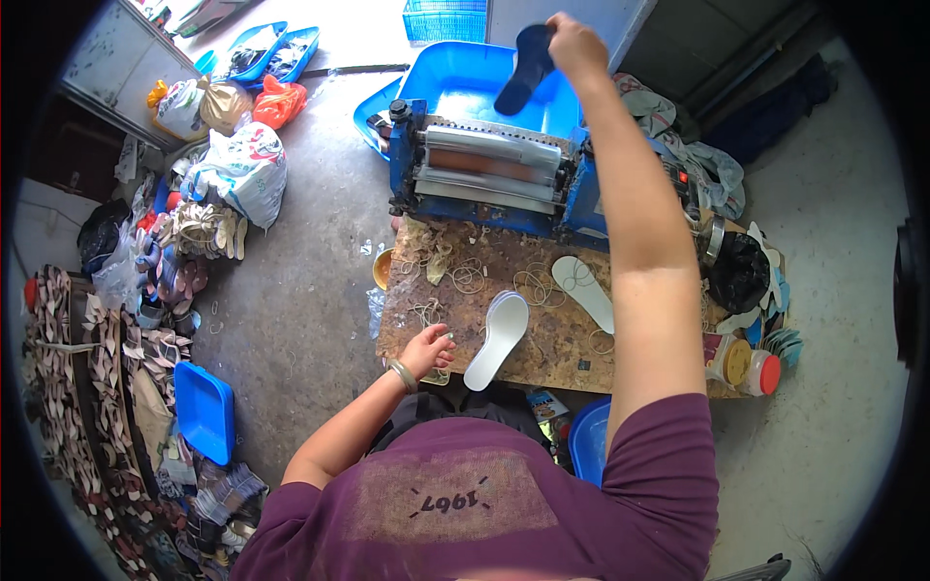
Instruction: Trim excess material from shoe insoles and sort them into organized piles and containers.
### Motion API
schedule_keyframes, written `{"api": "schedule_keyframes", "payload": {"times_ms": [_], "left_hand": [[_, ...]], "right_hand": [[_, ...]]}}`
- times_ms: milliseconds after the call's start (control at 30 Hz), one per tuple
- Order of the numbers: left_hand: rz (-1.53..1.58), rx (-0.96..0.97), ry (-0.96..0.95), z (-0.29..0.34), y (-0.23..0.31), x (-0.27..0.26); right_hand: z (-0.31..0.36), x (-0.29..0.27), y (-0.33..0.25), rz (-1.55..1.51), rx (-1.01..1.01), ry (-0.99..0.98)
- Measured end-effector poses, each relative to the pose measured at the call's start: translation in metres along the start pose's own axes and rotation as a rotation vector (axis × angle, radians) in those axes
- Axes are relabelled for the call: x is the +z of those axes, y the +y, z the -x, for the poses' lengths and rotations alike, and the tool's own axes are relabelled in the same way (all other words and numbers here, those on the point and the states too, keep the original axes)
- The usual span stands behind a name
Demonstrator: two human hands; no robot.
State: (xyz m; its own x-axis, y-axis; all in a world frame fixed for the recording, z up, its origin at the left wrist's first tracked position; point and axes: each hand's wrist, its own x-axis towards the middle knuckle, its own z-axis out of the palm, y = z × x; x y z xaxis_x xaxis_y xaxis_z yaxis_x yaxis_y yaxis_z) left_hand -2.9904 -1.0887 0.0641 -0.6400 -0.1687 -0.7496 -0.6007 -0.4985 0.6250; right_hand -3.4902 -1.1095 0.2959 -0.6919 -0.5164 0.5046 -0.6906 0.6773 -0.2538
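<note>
My right hand [578, 53] is stretched far forward and grips the end of a dark shoe insole [528, 76]. The insole hangs tilted over a large blue tub [465, 60] behind the roller machine. My left hand [426, 351], with a bangle at the wrist, hovers at the front edge of the wooden bench [465, 257]. Its fingers are loosely bent and apart, holding nothing. Just right of it lies a small stack of white insoles [499, 339]. One more white insole [583, 292] rests farther right, partly under a loose elastic band.
The roller machine [492, 167] spans the bench's far side. Elastic bands [469, 276] are strewn over the wood. Jars [763, 374] and a black bag [741, 281] sit at the right. Blue basins [204, 412], filled bags [242, 174] and piled shoe parts [87, 358] lie leftward.
</note>
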Motion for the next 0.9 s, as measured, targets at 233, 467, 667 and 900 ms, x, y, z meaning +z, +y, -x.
{"api": "schedule_keyframes", "payload": {"times_ms": [233,467,667,900], "left_hand": [[-0.556,0.353,0.099,-0.026,-0.022,0.028],[-0.785,0.282,0.186,-0.050,-0.033,0.051],[-0.792,0.167,0.090,-0.063,-0.035,0.058],[-0.602,0.079,-0.035,-0.077,-0.042,0.068]], "right_hand": [[0.070,-0.165,0.118,-0.487,0.071,0.418],[0.377,-0.197,0.206,-1.340,0.889,0.436],[0.559,-0.178,0.225,-1.502,1.174,0.632],[0.628,-0.137,0.206,-1.533,1.439,0.726]]}}
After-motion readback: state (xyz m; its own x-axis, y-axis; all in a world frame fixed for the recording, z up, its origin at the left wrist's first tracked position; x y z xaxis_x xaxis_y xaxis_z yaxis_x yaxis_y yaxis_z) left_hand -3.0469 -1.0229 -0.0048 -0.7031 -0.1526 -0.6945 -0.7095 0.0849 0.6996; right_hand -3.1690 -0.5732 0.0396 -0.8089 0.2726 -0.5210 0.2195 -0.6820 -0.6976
